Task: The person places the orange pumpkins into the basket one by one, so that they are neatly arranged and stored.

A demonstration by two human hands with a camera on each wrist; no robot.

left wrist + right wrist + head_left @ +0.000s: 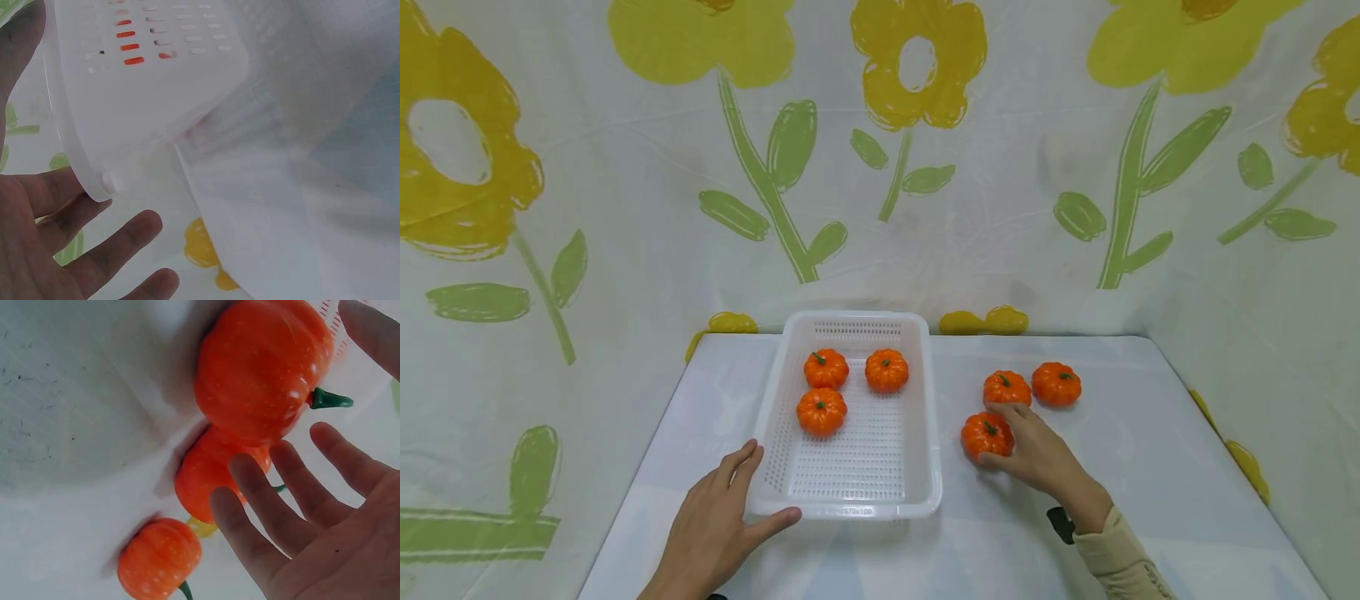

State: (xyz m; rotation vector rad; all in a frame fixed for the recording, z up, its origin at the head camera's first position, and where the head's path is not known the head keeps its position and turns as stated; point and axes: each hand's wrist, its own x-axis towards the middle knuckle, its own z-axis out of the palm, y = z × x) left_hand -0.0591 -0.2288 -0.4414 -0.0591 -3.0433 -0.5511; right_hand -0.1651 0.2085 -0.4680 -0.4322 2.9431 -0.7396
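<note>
Left hand point(711, 508), right hand point(1041, 454): both grips loose — right's so close it might knock the pumpkin point(1011, 390) at its 11 o'clock.

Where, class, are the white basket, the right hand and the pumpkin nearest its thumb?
White basket point(868, 462): head view, on its bare floor.
Right hand point(1047, 452): head view, on its back.
Pumpkin point(982, 442): head view, on its orange skin.

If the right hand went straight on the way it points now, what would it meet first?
Most likely the front pumpkin outside the basket, which sits between the thumb and fingers of the right hand. Whether they already touch it is hard to tell.
</note>
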